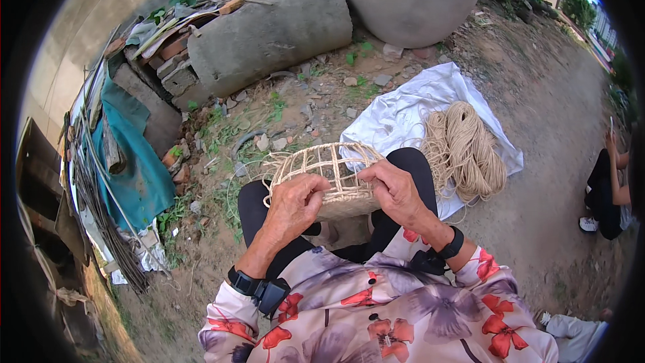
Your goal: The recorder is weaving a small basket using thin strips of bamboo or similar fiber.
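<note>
A woven straw-coloured basket (pixel 321 163) rests on my lap between my knees, with an open lattice of twisted cord at its far side and a denser weave toward me. My left hand (pixel 295 203) is closed at the near left part of the basket, thumb pressed against curled fingers. At the near right part, my right hand (pixel 395 191) is likewise closed with bent fingers. Both hands hide the cord right under their fingertips. Beyond my right knee lies a big coil of tan cord (pixel 470 151) on a white plastic sheet (pixel 403 111).
A concrete cylinder (pixel 269 37) and a large round slab (pixel 410 0) lie at the back. Bricks, a teal cloth (pixel 138 168) and a bundle of sticks (pixel 101 208) stand on the left. Another person (pixel 608 188) sits at far right; a pale trouser leg (pixel 574 336) shows lower right.
</note>
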A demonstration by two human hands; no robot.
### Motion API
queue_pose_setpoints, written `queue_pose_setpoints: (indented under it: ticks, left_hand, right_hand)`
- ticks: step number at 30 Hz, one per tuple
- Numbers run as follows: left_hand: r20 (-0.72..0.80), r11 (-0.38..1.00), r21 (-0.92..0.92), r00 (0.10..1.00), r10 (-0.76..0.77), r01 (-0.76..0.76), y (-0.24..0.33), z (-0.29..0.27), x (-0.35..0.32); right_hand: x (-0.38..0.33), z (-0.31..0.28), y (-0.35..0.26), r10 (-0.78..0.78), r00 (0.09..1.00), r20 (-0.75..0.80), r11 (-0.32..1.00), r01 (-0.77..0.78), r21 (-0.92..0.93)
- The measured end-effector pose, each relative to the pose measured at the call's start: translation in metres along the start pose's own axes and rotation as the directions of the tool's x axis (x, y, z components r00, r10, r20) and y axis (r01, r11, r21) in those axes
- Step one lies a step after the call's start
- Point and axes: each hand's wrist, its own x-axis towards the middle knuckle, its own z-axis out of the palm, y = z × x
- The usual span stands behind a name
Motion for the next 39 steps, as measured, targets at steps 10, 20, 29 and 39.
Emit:
queue_pose_setpoints:
  ticks: [10,20,29,39]
  left_hand:
    - [0.031,0.998,0.015,0.998,-0.061,0.06,-0.002,-0.009,-0.007]
    - [-0.123,0.889,0.456,0.992,0.024,0.035,-0.009,-0.016,-0.04]
    - [-0.117,0.906,0.422,0.99,0.075,-0.019,-0.031,-0.037,-0.047]
    - [-0.199,0.943,0.297,0.975,-0.094,0.152,-0.029,-0.028,-0.057]
  right_hand:
    - [-0.009,0.004,-0.007,-0.083,0.987,0.135,0.98,0.105,-0.169]
    - [0.009,0.008,-0.024,-0.104,0.985,0.136,0.949,0.139,-0.282]
    - [0.022,0.03,-0.045,-0.149,0.934,0.324,0.896,0.266,-0.356]
    - [0.039,0.053,-0.071,-0.166,0.904,0.395,0.816,0.351,-0.459]
